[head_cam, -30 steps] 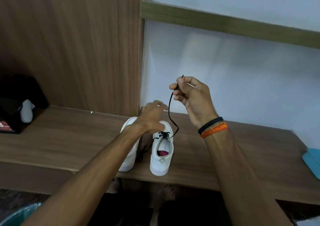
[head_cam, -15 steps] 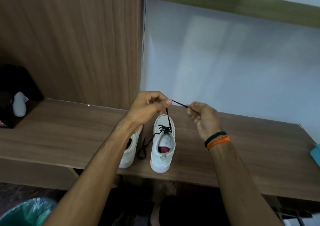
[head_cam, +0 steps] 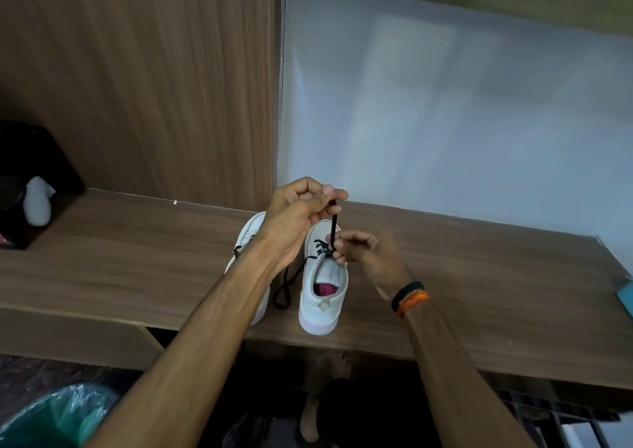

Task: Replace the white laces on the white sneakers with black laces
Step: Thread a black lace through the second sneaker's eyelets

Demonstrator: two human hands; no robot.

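While a black box (head_cam: 20,180) with a white rounded thing sits far left on the wood-grain shelf (head_cam: 137,259), the left forearm hides much of the left sneaker (head_cam: 248,238). Beside it stands the smooth right sneaker (head_cam: 323,296), heel toward the camera. Left hand (head_cam: 298,214) pinches the flat black lace (head_cam: 334,221) up top; right hand (head_cam: 366,255) pinches it lower, at the eyelets.

A black lace (head_cam: 333,219) is held taut between the left hand (head_cam: 297,218) above and the right hand (head_cam: 363,254) at the right sneaker (head_cam: 322,296); the left sneaker (head_cam: 251,238) is set beside it on the wooden shelf (head_cam: 479,293).
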